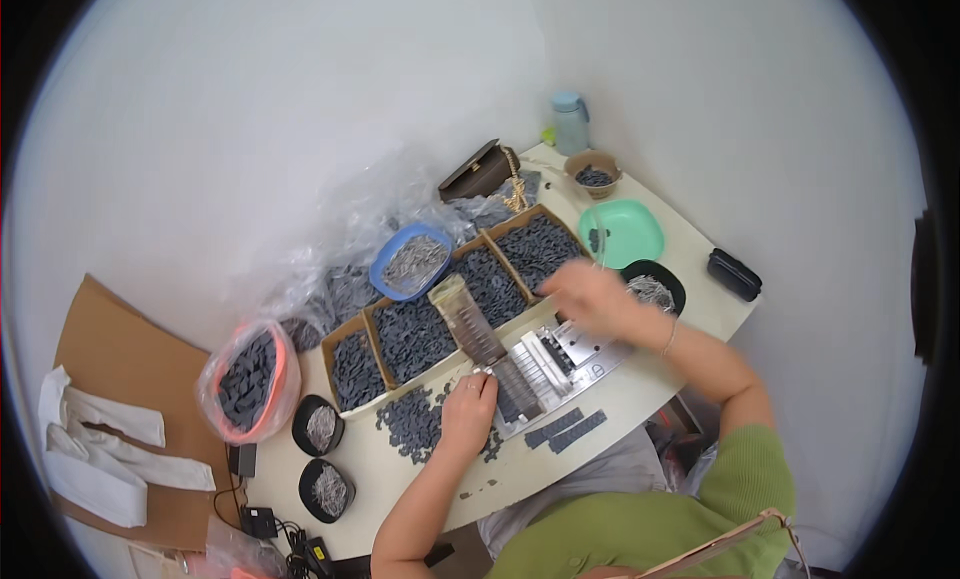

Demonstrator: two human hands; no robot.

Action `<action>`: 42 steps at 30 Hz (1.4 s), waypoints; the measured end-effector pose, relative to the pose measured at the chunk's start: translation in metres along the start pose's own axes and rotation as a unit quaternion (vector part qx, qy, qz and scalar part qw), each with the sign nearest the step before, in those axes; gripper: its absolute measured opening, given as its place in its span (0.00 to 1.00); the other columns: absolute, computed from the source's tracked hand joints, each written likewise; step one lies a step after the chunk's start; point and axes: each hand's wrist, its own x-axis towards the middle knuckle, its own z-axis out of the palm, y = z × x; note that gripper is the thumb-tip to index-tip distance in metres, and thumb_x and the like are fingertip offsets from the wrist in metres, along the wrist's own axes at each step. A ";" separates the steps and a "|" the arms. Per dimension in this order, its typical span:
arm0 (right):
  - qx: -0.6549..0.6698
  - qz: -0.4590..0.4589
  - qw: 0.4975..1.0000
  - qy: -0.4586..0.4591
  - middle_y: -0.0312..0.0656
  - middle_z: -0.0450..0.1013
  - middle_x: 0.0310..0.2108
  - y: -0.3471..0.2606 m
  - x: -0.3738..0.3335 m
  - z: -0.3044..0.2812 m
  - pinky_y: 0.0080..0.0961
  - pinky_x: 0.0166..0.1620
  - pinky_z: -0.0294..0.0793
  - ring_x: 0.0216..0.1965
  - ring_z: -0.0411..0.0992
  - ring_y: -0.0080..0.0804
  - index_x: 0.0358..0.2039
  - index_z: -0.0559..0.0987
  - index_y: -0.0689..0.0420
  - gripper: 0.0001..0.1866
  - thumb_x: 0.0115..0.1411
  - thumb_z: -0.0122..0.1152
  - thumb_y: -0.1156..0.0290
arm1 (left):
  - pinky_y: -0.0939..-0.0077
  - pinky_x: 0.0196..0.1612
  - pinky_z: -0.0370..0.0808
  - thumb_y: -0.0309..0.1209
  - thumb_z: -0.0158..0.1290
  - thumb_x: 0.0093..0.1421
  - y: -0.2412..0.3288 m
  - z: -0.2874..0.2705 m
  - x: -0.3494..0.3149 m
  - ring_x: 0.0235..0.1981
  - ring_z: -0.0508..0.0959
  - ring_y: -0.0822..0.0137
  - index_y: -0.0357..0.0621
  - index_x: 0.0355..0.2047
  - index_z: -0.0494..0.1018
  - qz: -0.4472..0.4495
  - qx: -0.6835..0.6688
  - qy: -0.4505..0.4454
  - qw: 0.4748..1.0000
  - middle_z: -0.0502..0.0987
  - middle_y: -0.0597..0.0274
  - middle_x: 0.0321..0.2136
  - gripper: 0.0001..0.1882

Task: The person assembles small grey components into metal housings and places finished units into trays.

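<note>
My left hand [469, 410] is closed at the left end of a silver metal jig [590, 374], its fingertips gripping the edge there. Ribbed rows and a black-toothed strip run across the jig. From its left part a clear, yellowish-topped slotted block [464, 317] leans up and away. Blurred by motion, my right hand [595, 297] hovers over the jig's far right side, near the divided box; its fingers cannot be made out. Loose small dark grey pieces [412, 422] lie beside my left hand. Two dark flat strips [567, 430] rest on the table in front of the jig.
Behind the jig stands a divided cardboard box [375, 341] of dark pieces. Around it are a blue bowl [411, 263] of metal pins, a green tray [628, 232], small black bowls [327, 490], a bagged pink basket [248, 381] and a black case [734, 274].
</note>
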 end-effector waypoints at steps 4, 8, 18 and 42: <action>-0.061 0.283 0.954 0.084 0.47 0.75 0.33 0.106 -0.002 -0.063 0.36 0.38 0.74 0.32 0.75 0.44 0.34 0.78 0.59 0.07 0.53 0.59 0.74 | 0.67 0.43 0.75 0.22 0.51 0.48 0.009 0.004 -0.002 0.43 0.76 0.56 0.33 0.41 0.74 0.035 0.005 0.023 0.999 0.75 0.53 0.41 0.17; -0.158 0.286 0.936 -0.132 0.50 0.77 0.33 0.187 -0.025 -0.044 0.39 0.43 0.74 0.35 0.76 0.45 0.34 0.80 0.60 0.10 0.51 0.61 0.72 | 0.66 0.47 0.74 0.21 0.51 0.48 0.010 0.005 -0.009 0.47 0.75 0.54 0.33 0.42 0.74 0.025 -0.010 0.049 0.998 0.76 0.51 0.43 0.18; -0.247 0.273 0.929 -0.035 0.50 0.76 0.31 0.165 -0.015 -0.056 0.37 0.41 0.75 0.35 0.75 0.49 0.31 0.78 0.60 0.09 0.49 0.64 0.72 | 0.59 0.54 0.68 0.19 0.53 0.49 0.015 -0.021 -0.028 0.53 0.71 0.50 0.36 0.44 0.74 -0.019 -0.037 0.013 0.999 0.74 0.52 0.47 0.19; -0.220 -0.207 0.931 -0.207 0.38 0.67 0.28 -0.078 -0.007 0.073 0.24 0.37 0.67 0.35 0.67 0.31 0.27 0.77 0.61 0.08 0.47 0.54 0.72 | 0.60 0.35 0.71 0.24 0.58 0.50 -0.099 -0.130 -0.213 0.29 0.75 0.50 0.36 0.27 0.76 -0.473 0.078 0.023 0.878 0.74 0.49 0.26 0.04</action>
